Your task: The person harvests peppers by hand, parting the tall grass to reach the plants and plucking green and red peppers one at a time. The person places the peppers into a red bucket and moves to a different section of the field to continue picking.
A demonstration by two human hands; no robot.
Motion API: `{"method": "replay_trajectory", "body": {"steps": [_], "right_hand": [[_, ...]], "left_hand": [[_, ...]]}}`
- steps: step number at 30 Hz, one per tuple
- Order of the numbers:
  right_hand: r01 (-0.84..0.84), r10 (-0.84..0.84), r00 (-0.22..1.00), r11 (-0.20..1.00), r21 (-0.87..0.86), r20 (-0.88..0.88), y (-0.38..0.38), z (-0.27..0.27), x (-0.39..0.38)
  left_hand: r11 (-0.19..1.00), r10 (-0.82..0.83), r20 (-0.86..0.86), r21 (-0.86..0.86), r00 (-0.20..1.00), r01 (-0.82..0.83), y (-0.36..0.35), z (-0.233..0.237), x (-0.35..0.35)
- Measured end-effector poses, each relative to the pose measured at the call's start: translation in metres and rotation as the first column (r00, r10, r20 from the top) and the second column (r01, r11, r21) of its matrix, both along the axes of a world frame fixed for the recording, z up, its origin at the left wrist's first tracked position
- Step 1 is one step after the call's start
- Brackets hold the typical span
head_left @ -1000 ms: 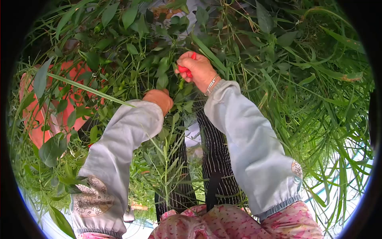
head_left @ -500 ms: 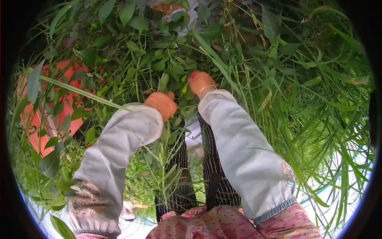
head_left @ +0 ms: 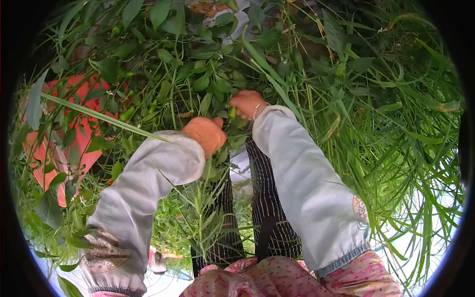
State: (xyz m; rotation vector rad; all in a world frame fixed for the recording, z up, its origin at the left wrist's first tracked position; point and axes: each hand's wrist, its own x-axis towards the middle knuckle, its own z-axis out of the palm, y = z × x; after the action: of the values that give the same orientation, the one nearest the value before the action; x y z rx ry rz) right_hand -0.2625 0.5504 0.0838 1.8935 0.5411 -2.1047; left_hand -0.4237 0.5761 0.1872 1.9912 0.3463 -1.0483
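A small green chili pepper (head_left: 232,113) hangs at the fingertips of my right hand (head_left: 247,104), whose fingers are closed on it. Leaves of the pepper plant (head_left: 202,81) surround both hands. Lower and to the left, my left hand (head_left: 205,134) is curled with its back toward me and the thumb pointing at the pepper. Whatever lies in its fingers is hidden. More green peppers (head_left: 127,114) hang among the leaves left of my hands.
A red plastic container (head_left: 81,148) stands at the left, partly behind leaves. Long grass blades (head_left: 341,143) crowd the right side, and one long blade (head_left: 106,118) crosses in front of my left sleeve. My striped trouser legs (head_left: 264,198) are below my hands.
My right hand has turned and lowered slightly, its fingers now around the pepper. My left hand has shifted a little to the right, closer to it.
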Motion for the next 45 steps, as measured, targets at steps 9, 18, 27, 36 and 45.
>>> {"method": "replay_trajectory", "body": {"steps": [9, 18, 27, 36, 45], "right_hand": [[0.579, -0.579, 0.814, 0.797, 0.171, -0.056, -0.043, 0.034, 0.028], [0.906, -0.898, 0.08, 0.247, -0.344, -0.433, -0.103, 0.098, 0.066], [0.79, -0.762, 0.561, 0.61, -0.066, -0.324, -0.083, 0.117, 0.055], [0.524, -0.576, 0.79, 0.812, 0.257, 0.21, -0.052, 0.06, -0.027], [0.873, -0.874, 0.485, 0.486, 0.037, 0.034, -0.055, 0.068, -0.01]], "left_hand": [[1.0, 0.01, 0.003, 0.023, 1.0, -0.01, -0.003, -0.008, -0.003], [0.995, 0.044, 0.013, 0.09, 0.999, -0.045, -0.008, -0.015, -0.007], [0.988, 0.075, 0.056, 0.13, 0.996, -0.082, -0.016, -0.02, -0.014], [0.976, 0.145, 0.052, 0.156, 0.988, -0.151, -0.021, -0.015, -0.009], [0.973, 0.219, 0.052, 0.065, 0.974, -0.223, -0.013, -0.009, -0.008]]}}
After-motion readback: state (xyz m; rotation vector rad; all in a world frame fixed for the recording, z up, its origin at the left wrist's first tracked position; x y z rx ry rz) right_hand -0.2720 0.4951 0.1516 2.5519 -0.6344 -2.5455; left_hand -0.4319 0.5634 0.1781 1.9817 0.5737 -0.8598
